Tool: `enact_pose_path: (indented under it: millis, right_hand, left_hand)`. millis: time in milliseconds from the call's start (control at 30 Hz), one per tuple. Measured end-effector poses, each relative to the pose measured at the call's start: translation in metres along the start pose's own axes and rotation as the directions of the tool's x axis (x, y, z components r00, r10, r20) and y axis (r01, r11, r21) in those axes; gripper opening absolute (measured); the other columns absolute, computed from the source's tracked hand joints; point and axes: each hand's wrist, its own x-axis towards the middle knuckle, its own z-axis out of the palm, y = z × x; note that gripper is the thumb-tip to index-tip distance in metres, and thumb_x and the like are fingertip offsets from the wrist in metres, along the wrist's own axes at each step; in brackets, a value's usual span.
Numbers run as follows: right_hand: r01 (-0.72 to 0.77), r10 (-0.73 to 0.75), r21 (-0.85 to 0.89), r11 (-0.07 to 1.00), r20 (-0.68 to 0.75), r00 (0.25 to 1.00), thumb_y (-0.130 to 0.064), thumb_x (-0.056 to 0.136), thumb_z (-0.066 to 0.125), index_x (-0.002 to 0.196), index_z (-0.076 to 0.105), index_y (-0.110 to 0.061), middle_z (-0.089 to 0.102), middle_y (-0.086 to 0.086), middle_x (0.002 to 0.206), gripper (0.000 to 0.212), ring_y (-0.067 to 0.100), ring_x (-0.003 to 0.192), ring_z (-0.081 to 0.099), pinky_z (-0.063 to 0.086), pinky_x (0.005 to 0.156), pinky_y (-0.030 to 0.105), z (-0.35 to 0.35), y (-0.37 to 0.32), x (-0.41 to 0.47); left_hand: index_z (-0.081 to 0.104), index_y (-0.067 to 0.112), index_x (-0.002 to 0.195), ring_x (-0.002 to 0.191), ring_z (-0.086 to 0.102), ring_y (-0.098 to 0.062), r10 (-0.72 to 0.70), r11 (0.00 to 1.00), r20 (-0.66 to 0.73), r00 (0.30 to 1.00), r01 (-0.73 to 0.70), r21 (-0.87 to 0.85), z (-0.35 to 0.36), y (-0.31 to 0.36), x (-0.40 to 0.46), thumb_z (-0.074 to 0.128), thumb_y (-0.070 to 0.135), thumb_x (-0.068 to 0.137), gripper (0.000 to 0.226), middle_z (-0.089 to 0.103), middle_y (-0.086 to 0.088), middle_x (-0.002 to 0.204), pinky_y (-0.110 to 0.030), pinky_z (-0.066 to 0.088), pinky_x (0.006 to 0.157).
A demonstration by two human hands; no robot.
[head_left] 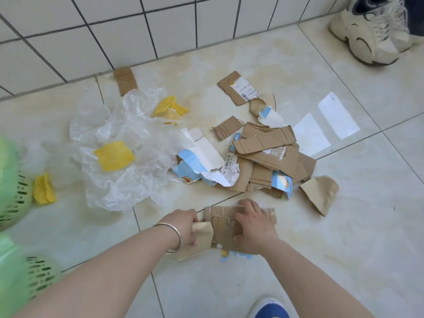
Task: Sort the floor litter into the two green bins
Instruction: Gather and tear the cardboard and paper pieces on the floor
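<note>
A pale tiled floor (344, 226) meets a white tiled wall (68, 42) along its far edge. Near the floor's near edge, the left hand (183, 228) and right hand (253, 226) both curl around a bundle of torn cardboard pieces (222, 228). Just beyond lies a heap of cardboard and blue-white paper scraps (263, 157), with crumpled clear plastic (128, 143) and yellow foam netting (114, 155) to its left. Two green bins (13, 187) stand blurred at the left edge.

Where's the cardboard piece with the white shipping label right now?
In the head view the labelled cardboard piece lies flat on the floor at upper centre-right, near the tiled wall, just beyond the main cardboard pile and apart from both hands.
</note>
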Motion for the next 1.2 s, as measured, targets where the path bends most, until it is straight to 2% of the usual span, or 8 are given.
enact_pose_path:
  millis: [100,267,433,667,767,867,1033,1200]
  right_hand:
    - [-0.003,0.004,-0.039,0.999,0.01,1.0,-0.036,0.08,0.06,0.126,0.056,-0.023,0.021,0.003,0.152,0.048,0.024,0.142,0.017,0.016,0.116,0.039,0.001,0.0,0.006]
    - [-0.062,0.062,-0.013,0.998,0.003,0.998,-0.038,0.082,0.062,0.126,0.054,-0.022,0.043,0.005,0.127,0.047,0.028,0.115,0.04,0.034,0.096,0.034,-0.006,0.003,0.013]
    - [-0.119,0.108,0.351,0.929,0.053,0.993,-0.022,0.081,0.068,0.115,0.055,-0.016,0.041,0.001,0.103,0.038,0.027,0.106,0.052,0.035,0.076,0.027,-0.022,0.019,0.011]
    - [-0.188,0.234,0.714,0.674,0.034,0.972,-0.016,0.084,0.067,0.117,0.049,-0.026,0.057,-0.006,0.106,0.04,0.017,0.1,0.054,0.042,0.08,0.027,-0.048,0.048,-0.013]
    - [-0.221,0.293,0.797,0.562,0.058,0.954,-0.013,0.084,0.067,0.107,0.057,-0.023,0.064,-0.005,0.095,0.027,0.014,0.087,0.061,0.048,0.072,0.025,-0.051,0.061,-0.021]
    - [-0.259,0.333,0.841,0.475,0.101,0.938,-0.011,0.085,0.066,0.102,0.059,-0.019,0.065,-0.007,0.085,0.02,0.004,0.074,0.061,0.046,0.061,0.018,-0.047,0.073,-0.03]
    - [-0.317,0.443,0.854,0.414,0.115,0.889,-0.014,0.086,0.065,0.108,0.058,-0.016,0.067,0.002,0.097,0.023,0.013,0.079,0.063,0.046,0.059,0.021,-0.029,0.09,-0.045]
    - [-0.351,0.494,0.873,0.339,0.152,0.856,-0.015,0.086,0.065,0.103,0.058,-0.017,0.066,-0.002,0.091,0.018,0.007,0.078,0.061,0.046,0.061,0.02,-0.02,0.095,-0.056]
  left_hand:
    - [0.049,0.018,0.119,0.111,0.056,-0.025,-0.038,0.996,-0.019,0.999,0.036,-0.082,0.007,-0.005,0.004,0.071,0.029,0.077,0.048,0.057,-0.008,0.123,-0.026,0.042,0.08]
    - [0.054,0.02,0.116,0.1,0.055,-0.022,-0.065,0.985,-0.039,0.997,0.058,-0.162,0.013,-0.017,0.006,0.071,0.026,0.078,0.043,0.06,-0.006,0.119,-0.021,0.037,0.073]
    - [0.058,0.022,0.107,0.087,0.049,-0.017,-0.031,0.97,-0.075,0.997,0.011,-0.244,0.012,-0.018,0.006,0.071,0.024,0.078,0.032,0.062,-0.003,0.103,-0.02,0.035,0.072]
    - [0.065,0.019,0.104,0.105,0.053,-0.018,0.073,0.953,-0.097,0.993,-0.098,-0.286,0.021,-0.004,0.011,0.075,0.025,0.074,0.032,0.048,0.001,0.109,-0.02,0.039,0.085]
    - [0.065,0.025,0.104,0.127,0.034,-0.018,0.121,0.96,-0.182,0.976,-0.162,-0.23,0.024,0.006,0.014,0.076,0.031,0.072,0.035,0.036,0.005,0.135,-0.023,0.031,0.102]
    - [0.065,0.032,0.102,0.137,0.018,-0.017,0.186,0.975,-0.273,0.944,-0.211,-0.067,0.019,0.02,0.018,0.073,0.04,0.072,0.032,0.023,0.011,0.147,-0.03,0.031,0.105]
    - [0.062,0.027,0.113,0.143,0.013,-0.017,0.326,0.94,-0.247,0.913,-0.285,0.189,0.014,0.046,0.042,0.066,0.043,0.077,0.04,0.019,0.006,0.153,-0.037,0.017,0.115]
    - [0.059,0.031,0.112,0.128,0.027,-0.024,0.256,0.951,-0.235,0.938,-0.2,0.237,0.015,0.061,0.057,0.067,0.037,0.077,0.036,0.028,0.002,0.138,-0.039,0.032,0.097]
